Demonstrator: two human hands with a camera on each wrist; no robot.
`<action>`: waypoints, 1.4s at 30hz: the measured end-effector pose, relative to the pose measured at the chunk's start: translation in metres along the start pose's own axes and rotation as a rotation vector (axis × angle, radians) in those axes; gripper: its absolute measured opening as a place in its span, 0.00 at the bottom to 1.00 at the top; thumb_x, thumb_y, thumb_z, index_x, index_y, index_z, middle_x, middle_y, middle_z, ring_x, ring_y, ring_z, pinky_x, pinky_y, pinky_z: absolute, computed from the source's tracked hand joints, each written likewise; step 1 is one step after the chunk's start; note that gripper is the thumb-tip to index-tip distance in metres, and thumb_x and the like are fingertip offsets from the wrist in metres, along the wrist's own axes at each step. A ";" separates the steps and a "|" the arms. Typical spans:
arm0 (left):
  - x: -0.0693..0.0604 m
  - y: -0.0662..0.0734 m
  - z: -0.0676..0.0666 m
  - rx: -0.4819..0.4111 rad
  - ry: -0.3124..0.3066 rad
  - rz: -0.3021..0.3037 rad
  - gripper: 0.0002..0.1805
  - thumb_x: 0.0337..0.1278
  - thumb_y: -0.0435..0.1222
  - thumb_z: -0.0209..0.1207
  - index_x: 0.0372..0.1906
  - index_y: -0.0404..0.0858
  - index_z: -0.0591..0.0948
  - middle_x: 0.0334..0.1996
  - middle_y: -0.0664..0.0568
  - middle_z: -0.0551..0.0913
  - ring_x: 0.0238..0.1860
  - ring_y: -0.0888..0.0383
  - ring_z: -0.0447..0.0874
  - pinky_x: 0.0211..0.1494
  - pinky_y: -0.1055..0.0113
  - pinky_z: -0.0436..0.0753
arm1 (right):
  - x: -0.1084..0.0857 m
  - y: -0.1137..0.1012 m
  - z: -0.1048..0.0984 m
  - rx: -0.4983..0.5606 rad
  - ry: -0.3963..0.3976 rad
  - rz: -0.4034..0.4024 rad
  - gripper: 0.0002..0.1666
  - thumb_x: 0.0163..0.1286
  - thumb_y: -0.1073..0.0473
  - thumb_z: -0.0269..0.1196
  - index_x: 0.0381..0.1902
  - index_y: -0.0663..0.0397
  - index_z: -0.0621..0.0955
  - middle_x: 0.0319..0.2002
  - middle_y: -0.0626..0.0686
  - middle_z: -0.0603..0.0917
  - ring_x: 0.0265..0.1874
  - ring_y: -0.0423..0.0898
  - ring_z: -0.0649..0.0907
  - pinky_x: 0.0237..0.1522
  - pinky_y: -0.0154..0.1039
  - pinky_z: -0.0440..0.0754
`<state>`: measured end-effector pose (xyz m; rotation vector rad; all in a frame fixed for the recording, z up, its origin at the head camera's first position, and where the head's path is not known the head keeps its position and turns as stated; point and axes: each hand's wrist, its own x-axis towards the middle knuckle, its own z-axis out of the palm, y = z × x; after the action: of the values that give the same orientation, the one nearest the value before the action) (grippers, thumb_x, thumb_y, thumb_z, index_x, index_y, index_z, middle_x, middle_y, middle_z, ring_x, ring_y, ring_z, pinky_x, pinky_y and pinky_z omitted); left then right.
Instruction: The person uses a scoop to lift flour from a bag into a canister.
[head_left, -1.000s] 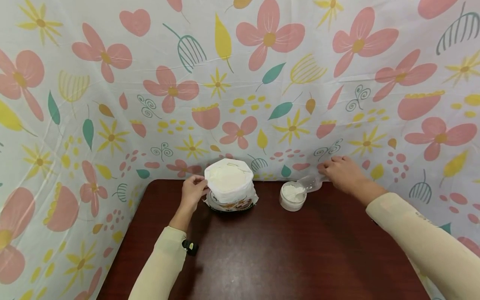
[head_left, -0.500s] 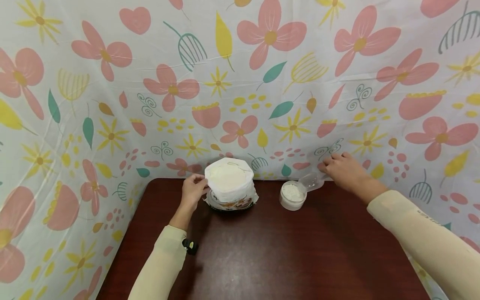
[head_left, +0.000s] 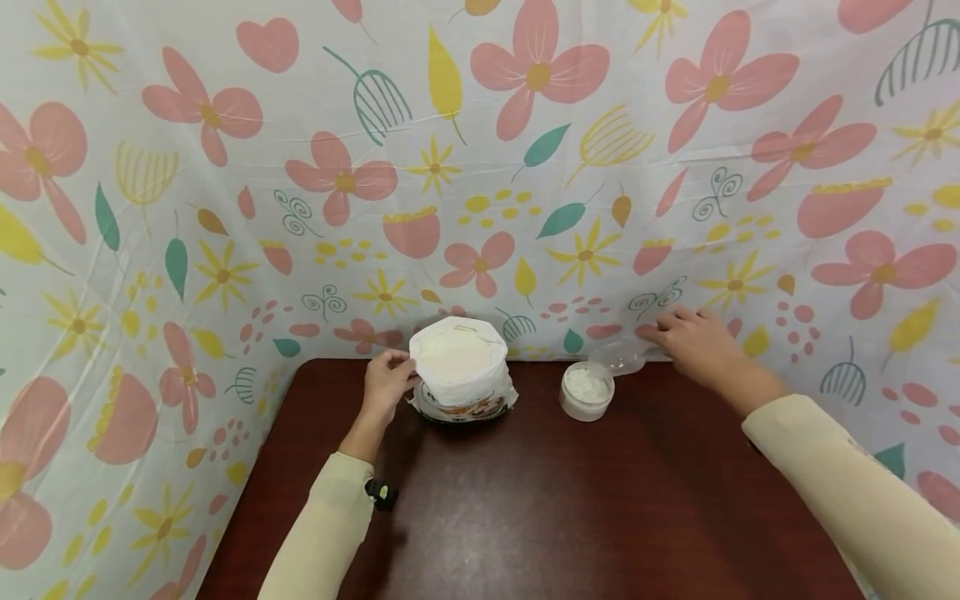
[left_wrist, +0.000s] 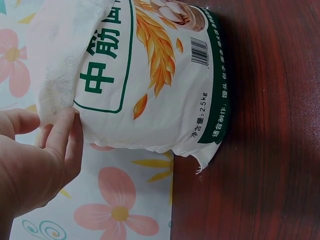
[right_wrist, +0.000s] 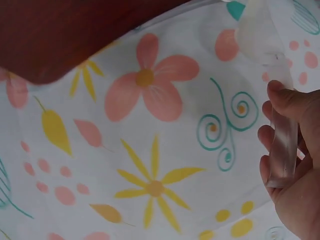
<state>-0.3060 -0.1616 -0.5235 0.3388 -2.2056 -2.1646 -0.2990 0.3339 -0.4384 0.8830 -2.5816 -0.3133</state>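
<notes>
A white bag of flour (head_left: pixel 465 379) stands open at the table's back edge, its top folded down and white flour showing inside. My left hand (head_left: pixel 386 383) pinches the folded rim at the bag's left side; in the left wrist view thumb and fingers of the left hand (left_wrist: pixel 47 150) hold the woven edge. To the right, a round clear jar (head_left: pixel 585 408) holds white flour heaped near its rim. My right hand (head_left: pixel 697 350) grips the handle of a clear plastic scoop (head_left: pixel 618 357), whose bowl is at the jar's far right rim. In the right wrist view, fingers wrap the scoop's handle (right_wrist: pixel 283 145).
The dark red-brown wooden table (head_left: pixel 510 517) extends toward me in front of bag and jar. A flower-printed cloth (head_left: pixel 480 183) hangs right behind the table's back edge and along the sides. A black band (head_left: pixel 381 493) is on my left wrist.
The scoop's bowl has come up out of the jar's flour to its rim and turned. My right hand has shifted slightly right. The left hand and the bag stay put.
</notes>
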 end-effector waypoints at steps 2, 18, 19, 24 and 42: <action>-0.001 0.000 0.001 0.002 0.002 -0.001 0.12 0.69 0.29 0.59 0.51 0.25 0.79 0.43 0.38 0.77 0.42 0.50 0.86 0.59 0.48 0.89 | -0.007 0.001 0.006 0.010 0.081 -0.003 0.25 0.55 0.68 0.77 0.51 0.47 0.88 0.36 0.54 0.80 0.40 0.58 0.82 0.25 0.49 0.79; -0.004 0.000 0.000 0.020 0.004 0.008 0.11 0.70 0.29 0.59 0.51 0.24 0.79 0.42 0.39 0.77 0.42 0.51 0.86 0.55 0.53 0.91 | -0.049 -0.006 0.037 0.254 0.261 0.113 0.21 0.49 0.67 0.78 0.45 0.53 0.90 0.39 0.57 0.85 0.36 0.60 0.82 0.29 0.57 0.83; -0.004 0.000 0.000 0.022 0.002 0.009 0.11 0.70 0.29 0.59 0.51 0.25 0.79 0.42 0.39 0.77 0.42 0.51 0.86 0.55 0.53 0.91 | -0.051 -0.007 0.038 0.265 0.248 0.131 0.21 0.50 0.67 0.78 0.45 0.54 0.90 0.38 0.57 0.84 0.35 0.59 0.82 0.29 0.57 0.83; -0.003 0.002 0.000 0.027 -0.008 0.013 0.12 0.71 0.29 0.58 0.52 0.25 0.79 0.43 0.38 0.77 0.43 0.50 0.86 0.57 0.52 0.91 | -0.063 -0.014 0.043 0.313 0.167 0.229 0.21 0.51 0.66 0.78 0.46 0.55 0.90 0.37 0.56 0.84 0.35 0.58 0.82 0.32 0.56 0.82; 0.000 -0.001 -0.001 -0.002 -0.002 0.014 0.11 0.69 0.29 0.59 0.50 0.24 0.79 0.42 0.39 0.77 0.41 0.53 0.86 0.57 0.50 0.90 | -0.093 -0.051 0.081 0.582 0.143 0.578 0.21 0.67 0.66 0.71 0.58 0.57 0.84 0.45 0.61 0.84 0.40 0.59 0.80 0.36 0.57 0.79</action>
<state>-0.3054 -0.1622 -0.5245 0.3202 -2.1991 -2.1611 -0.2387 0.3589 -0.5550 0.2617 -2.6743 0.6622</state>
